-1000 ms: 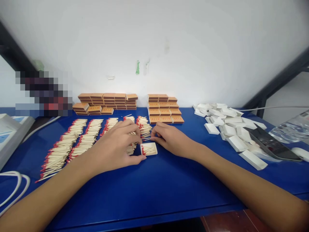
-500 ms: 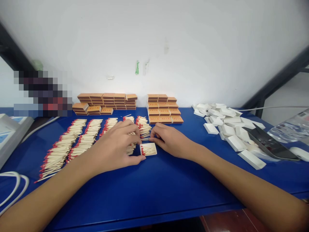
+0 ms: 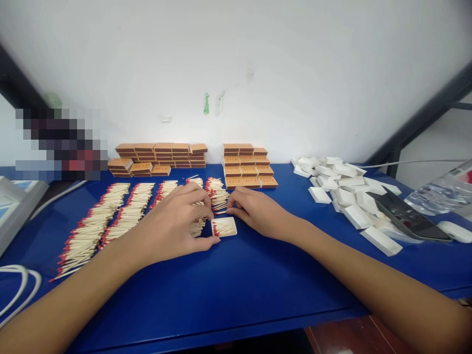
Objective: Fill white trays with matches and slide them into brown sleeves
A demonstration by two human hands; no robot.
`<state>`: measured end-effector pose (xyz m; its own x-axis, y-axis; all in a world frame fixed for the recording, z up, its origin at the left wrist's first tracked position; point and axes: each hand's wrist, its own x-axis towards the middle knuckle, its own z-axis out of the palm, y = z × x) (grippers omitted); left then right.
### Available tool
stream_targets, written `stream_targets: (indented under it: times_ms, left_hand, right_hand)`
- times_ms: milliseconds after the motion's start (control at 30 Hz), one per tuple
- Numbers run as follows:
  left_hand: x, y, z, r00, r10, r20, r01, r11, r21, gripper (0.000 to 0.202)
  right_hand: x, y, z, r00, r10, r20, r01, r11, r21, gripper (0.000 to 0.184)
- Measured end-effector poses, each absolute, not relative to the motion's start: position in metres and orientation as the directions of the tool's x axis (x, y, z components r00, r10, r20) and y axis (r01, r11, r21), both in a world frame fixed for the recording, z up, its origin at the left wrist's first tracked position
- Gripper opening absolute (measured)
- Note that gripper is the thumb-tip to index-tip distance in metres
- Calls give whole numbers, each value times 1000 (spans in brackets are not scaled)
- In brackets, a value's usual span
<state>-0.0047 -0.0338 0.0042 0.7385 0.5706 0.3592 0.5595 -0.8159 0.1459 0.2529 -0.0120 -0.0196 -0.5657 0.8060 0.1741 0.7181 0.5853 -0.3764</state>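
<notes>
A small white tray point(image 3: 224, 227) with a few red-tipped matches in it lies on the blue table point(image 3: 236, 280). My left hand point(image 3: 173, 223) curls round its left end, thumb at the near corner, fingers over a row of matches. My right hand point(image 3: 258, 211) rests just right of the tray, its fingertips pinched on matches from the pile point(image 3: 217, 192) behind the tray. Long rows of red-tipped matches point(image 3: 106, 219) run to the left.
Orange matchbox sleeves stand stacked at the wall, one group point(image 3: 162, 158) left and one point(image 3: 249, 167) centre. A heap of white inner trays point(image 3: 342, 189) lies right, with a dark phone point(image 3: 403, 211) and a plastic bag point(image 3: 442, 194). White cables point(image 3: 18, 290) and a grey device point(image 3: 14, 206) sit left.
Hardly anything moved; both hands stay at the tray, and the view has shifted slightly so everything sits a little further left.
</notes>
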Motion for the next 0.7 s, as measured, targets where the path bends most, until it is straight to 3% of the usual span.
stream_targets:
  times_ms: [200,700]
  left_hand:
    - [-5,-33,4,742,562,365,556,-820,134,24]
    - [-5,-34,5,739,566,366,556,-819,144,25]
  right_hand:
    - [258,-11,-18,-564,805,185,712,587,-384,2]
    - [257,-11,-12,-557,820,132,731,560,-391,10]
